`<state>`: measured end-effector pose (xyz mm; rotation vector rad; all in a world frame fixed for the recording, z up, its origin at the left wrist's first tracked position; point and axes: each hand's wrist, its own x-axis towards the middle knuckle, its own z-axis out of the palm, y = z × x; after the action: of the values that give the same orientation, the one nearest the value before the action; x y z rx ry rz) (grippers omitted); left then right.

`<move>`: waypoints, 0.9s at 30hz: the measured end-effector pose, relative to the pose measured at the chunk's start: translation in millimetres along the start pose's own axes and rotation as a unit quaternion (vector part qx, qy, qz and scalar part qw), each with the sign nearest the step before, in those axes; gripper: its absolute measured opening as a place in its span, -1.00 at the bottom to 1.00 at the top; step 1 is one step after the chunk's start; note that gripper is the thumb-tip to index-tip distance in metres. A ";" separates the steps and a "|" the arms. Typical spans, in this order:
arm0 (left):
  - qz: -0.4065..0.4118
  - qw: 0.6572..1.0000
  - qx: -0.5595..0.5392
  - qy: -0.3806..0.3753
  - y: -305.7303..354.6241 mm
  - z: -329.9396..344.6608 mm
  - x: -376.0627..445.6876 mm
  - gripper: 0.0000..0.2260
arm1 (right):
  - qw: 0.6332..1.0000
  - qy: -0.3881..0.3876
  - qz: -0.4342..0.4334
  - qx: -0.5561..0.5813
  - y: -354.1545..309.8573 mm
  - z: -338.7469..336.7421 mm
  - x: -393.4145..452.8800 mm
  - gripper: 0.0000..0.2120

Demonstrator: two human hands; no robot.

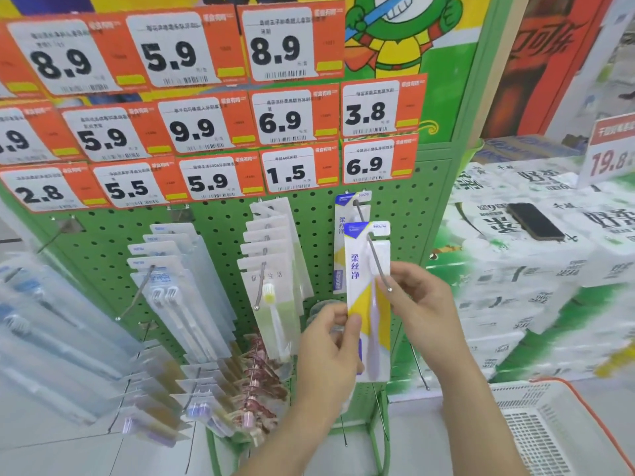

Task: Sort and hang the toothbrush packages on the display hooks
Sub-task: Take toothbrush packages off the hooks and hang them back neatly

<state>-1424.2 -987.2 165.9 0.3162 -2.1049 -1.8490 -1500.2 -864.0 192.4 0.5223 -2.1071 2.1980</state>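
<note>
From the head camera, a green pegboard (405, 207) carries rows of orange-and-white price tags (288, 118) along its upper part and several wire hooks below them. Both hands work at the rightmost hook (376, 261), a long metal prong slanting down and out from the board. A white, yellow and blue toothbrush package (369, 297) hangs with its top slot threaded over this hook, partway along the wire; a matching second package (347, 214) sits behind it, close against the board on the same hook. The left hand (326, 359) grasps the front package by its left edge, thumb pressed on the face of the card and fingers curled behind it. The right hand (417, 304) pinches the free end of the hook just beside the package's right edge, its fingertips closed around the wire near the small bead at the tip. To the left, a stack of white-carded toothbrushes (271, 269) fills the neighbouring hook, and further left a set of clear twin-brush packs (175, 286) hangs on another; lower hooks hold more packets, blurred. At the lower right stands a white plastic basket (549, 431) with an orange rim. Beyond the board, stacked tissue packs (515, 269) carry a dark phone (534, 221) lying flat on top.
</note>
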 end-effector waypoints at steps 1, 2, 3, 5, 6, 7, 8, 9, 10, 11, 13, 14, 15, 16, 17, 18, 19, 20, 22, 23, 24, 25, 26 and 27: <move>-0.001 1.000 -0.004 0.000 0.2 0.0 -3.7 -0.93 | 1.000 0.002 0.001 0.014 -2.1 -0.2 -4.3 -0.87; -0.003 1.000 -0.010 -0.001 0.8 -0.7 -8.1 -0.94 | 1.000 0.002 0.002 0.026 -5.8 -0.6 -8.6 -0.88; -0.002 1.000 -0.016 -0.005 1.7 -1.7 -13.0 -0.95 | 0.999 0.001 -0.001 0.034 -8.1 -1.7 -12.6 -0.90; 0.007 0.999 -0.038 -0.017 3.6 -4.0 -25.7 -0.95 | 0.999 0.004 -0.002 0.053 -12.3 -4.9 -21.2 -0.91; 0.006 0.998 -0.052 -0.025 6.1 -4.8 -32.5 -0.98 | 0.998 0.007 0.006 0.066 -15.3 -6.2 -25.6 -0.86; 0.006 0.997 -0.065 -0.032 9.0 -5.3 -38.9 -0.93 | 0.997 0.007 0.019 0.079 -17.8 -7.5 -29.7 -0.83; 0.012 0.997 -0.070 -0.038 11.1 -6.2 -44.6 -0.86 | 0.995 0.009 0.032 0.090 -20.4 -8.6 -34.1 -0.82; 0.019 0.996 -0.073 -0.046 13.4 -7.6 -49.5 -0.80 | 0.994 0.008 0.041 0.100 -22.9 -9.5 -38.8 -0.83; 0.026 0.996 -0.075 -0.051 16.0 -9.2 -53.0 -0.78 | 0.993 0.007 0.048 0.106 -24.8 -10.1 -43.2 -0.83; 0.032 0.995 -0.075 -0.058 17.7 -10.5 -55.1 -0.77 | 0.992 0.010 0.053 0.113 -26.1 -10.1 -45.9 -0.83; 0.042 0.994 -0.070 -0.074 19.6 -12.5 -60.3 -0.80 | 0.991 0.021 0.057 0.123 -28.7 -12.1 -55.1 -0.82; 0.056 0.993 -0.067 -0.078 21.3 -14.5 -62.0 -0.82 | 0.990 0.023 0.054 0.126 -31.0 -12.0 -58.0 -0.81; 0.067 0.992 -0.064 -0.084 21.3 -15.6 -64.3 -0.84 | 0.990 0.028 0.051 0.126 -33.8 -12.1 -62.1 -0.81; 0.077 0.991 -0.060 -0.090 21.7 -17.0 -66.4 -0.85 | 0.990 0.032 0.047 0.127 -35.9 -12.4 -66.2 -0.82; 0.088 0.990 -0.055 -0.096 22.4 -19.1 -68.8 -0.85 | 0.990 0.033 0.043 0.128 -37.5 -12.4 -70.3 -0.84; 0.096 0.989 -0.052 -0.104 21.4 -21.7 -70.9 -0.86 | 0.990 0.032 0.042 0.130 -38.0 -12.6 -74.9 -0.86; 0.102 0.987 -0.048 -0.118 19.9 -24.4 -73.2 -0.87 | 0.990 0.030 0.042 0.134 -37.9 -12.6 -79.2 -0.87; 0.106 0.984 -0.043 -0.137 18.3 -27.8 -75.5 -0.89 | 0.988 0.029 0.043 0.143 -36.9 -12.2 -83.7 -0.83; 0.102 0.979 -0.040 -0.170 14.8 -36.9 -80.1 -0.96 | 0.986 0.026 0.047 0.160 -33.4 -10.9 -93.2 -0.69; 0.088 0.979 -0.040 -0.181 10.7 -42.2 -81.8 -0.95 | 0.986 0.026 0.050 0.160 -30.6 -9.6 -98.0 -0.64; 0.069 0.979 -0.040 -0.190 6.8 -47.9 -83.8 -0.93 | 0.986 0.028 0.059 0.154 -26.7 -7.9 -103.2 -0.65; 0.047 0.978 -0.040 -0.198 1.2 -54.2 -85.7 -0.92 | 0.986 0.029 0.073 0.144 -21.6 -5.4 -108.1 -0.69; 0.023 0.977 -0.043 -0.207 -4.9 -61.0 -87.9 -0.92 | 0.986 0.028 0.091 0.135 -16.2 -1.5 -113.0 -0.75; 0.000 0.976 -0.048 -0.214 -11.7 -68.8 -89.7 -0.91 | 0.986 0.022 0.106 0.127 -11.1 3.7 -117.8 -0.76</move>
<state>-1315.6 -1018.7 153.6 -0.1198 -2.2636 -2.1637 -1385.6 -844.1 170.6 0.2659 -1.9526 2.5899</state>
